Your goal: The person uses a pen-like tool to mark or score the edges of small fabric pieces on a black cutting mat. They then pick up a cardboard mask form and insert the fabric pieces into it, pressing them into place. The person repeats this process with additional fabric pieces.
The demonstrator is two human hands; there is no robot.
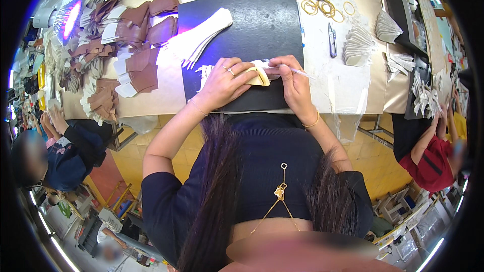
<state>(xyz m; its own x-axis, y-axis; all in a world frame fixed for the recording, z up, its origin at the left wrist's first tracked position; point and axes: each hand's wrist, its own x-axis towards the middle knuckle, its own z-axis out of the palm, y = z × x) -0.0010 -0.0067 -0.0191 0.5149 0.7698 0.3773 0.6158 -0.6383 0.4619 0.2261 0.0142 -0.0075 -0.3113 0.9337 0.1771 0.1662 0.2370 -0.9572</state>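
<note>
Flap of yellow material (260, 78) sits at three o'clock from the left hand (227, 81), over the black mat (262, 25)!
Left is nearer, its grip pinched on the flap; from the right hand (295, 88), grip narrowed round a slim whitish pen-like tool (304, 74), it lies towards ten; tool's shaft near nine-to-three, right end dipping, flap's own axis part-hidden.

Yellow floor (380, 163), glowing tube lights (64, 255)

Yellow piece (257, 80): smooth. Mat (262, 22): smooth, faintly glossy. Scissors (333, 46), mat's 3 o'clock: metallic. Brown pieces (143, 78), 9 o'clock: matt.
</note>
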